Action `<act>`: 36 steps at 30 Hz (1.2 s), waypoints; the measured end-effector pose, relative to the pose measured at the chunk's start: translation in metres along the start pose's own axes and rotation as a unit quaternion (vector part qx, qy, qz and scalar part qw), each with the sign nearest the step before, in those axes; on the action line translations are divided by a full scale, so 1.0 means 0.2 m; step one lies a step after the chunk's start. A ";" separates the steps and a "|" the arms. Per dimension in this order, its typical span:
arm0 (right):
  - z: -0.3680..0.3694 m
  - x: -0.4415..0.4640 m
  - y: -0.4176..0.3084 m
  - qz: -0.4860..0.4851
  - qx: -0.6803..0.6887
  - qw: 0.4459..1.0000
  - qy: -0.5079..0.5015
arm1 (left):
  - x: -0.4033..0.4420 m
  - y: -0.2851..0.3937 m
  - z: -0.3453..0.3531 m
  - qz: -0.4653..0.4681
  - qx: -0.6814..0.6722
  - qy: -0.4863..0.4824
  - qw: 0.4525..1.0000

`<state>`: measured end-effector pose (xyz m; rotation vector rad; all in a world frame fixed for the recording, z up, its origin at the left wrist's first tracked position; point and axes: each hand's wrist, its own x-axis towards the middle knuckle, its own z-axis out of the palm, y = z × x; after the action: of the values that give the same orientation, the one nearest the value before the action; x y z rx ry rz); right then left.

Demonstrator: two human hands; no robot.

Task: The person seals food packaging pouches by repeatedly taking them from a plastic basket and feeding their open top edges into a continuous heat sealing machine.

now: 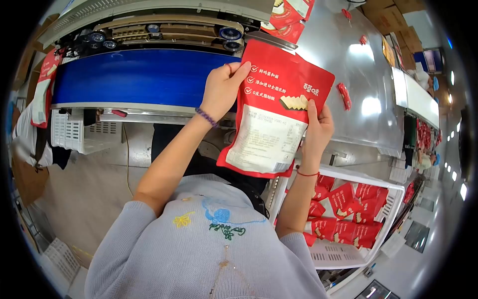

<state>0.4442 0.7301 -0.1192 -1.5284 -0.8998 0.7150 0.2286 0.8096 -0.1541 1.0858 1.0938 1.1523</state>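
A large red snack pouch (pixel 286 89) with white print, a picture of pale slices and a pale label panel hangs upright in front of me. My left hand (pixel 222 88), a beaded bracelet on its wrist, pinches the pouch's upper left edge. On the opposite side, my right hand (pixel 317 128) is closed on the right edge, thumb on the front; its other fingers are partly hidden. Behind the pouch's top, more red pouches (pixel 286 22) lie at the end of the machine.
A blue conveyor belt (pixel 144 77) with a sealing machine (pixel 164 32) runs at left. The metal table (pixel 328 60) at right carries small red packets (pixel 344 96). Below it, a white basket (pixel 338 256) holds several small red packs. A person (pixel 32 132) is at far left.
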 end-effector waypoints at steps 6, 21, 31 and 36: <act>0.05 0.21 -0.06 -0.034 0.013 0.999 0.017 | 0.18 0.06 0.01 -0.165 -0.190 -0.003 0.968; 0.55 0.21 0.04 0.075 0.158 0.978 -0.109 | -0.07 0.23 -0.54 0.120 0.541 0.125 0.823; -0.61 -0.16 0.14 -0.095 -0.145 0.962 0.209 | -0.52 0.42 -0.08 0.152 0.227 -0.105 0.956; -1.63 -0.34 0.27 -0.187 -0.537 0.783 0.253 | -0.54 0.42 0.14 0.132 0.236 -0.178 0.946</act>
<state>0.6909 0.5011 -0.1264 -2.2435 -1.1987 -0.6527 0.2372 0.7079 -0.0580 1.7860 0.9745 0.8595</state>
